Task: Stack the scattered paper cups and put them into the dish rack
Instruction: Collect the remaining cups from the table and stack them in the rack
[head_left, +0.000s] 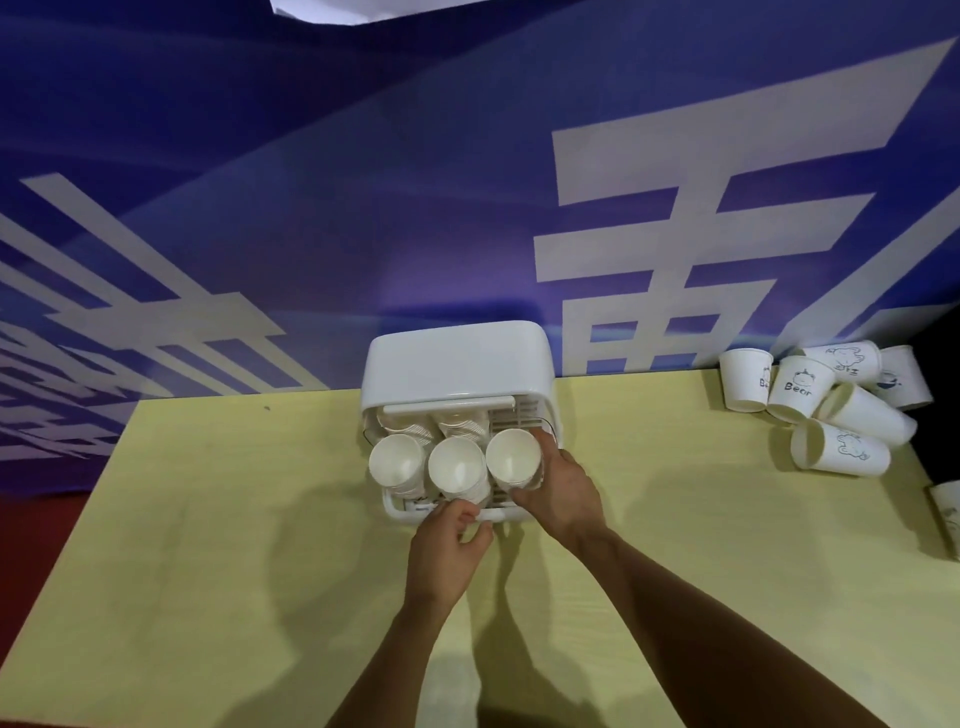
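Fingers (546, 447) of right hand (561, 493) grip rightmost cup stack (511, 460).

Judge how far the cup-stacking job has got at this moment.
Done: two stacks stand at the front of the dish rack, more behind. In hand: the right hand holds a third stack there; the left hand grips the rack's rim. Left: loose cups at the far right of the table.

Off to my right, one paper cup (798, 387) reads "Bear" in dark letters beneath a small cartoon. The neighbouring cup (745, 376) shows only a "B" at its edge. The blue banner (363, 208) carries huge white characters, too cropped for me to read.
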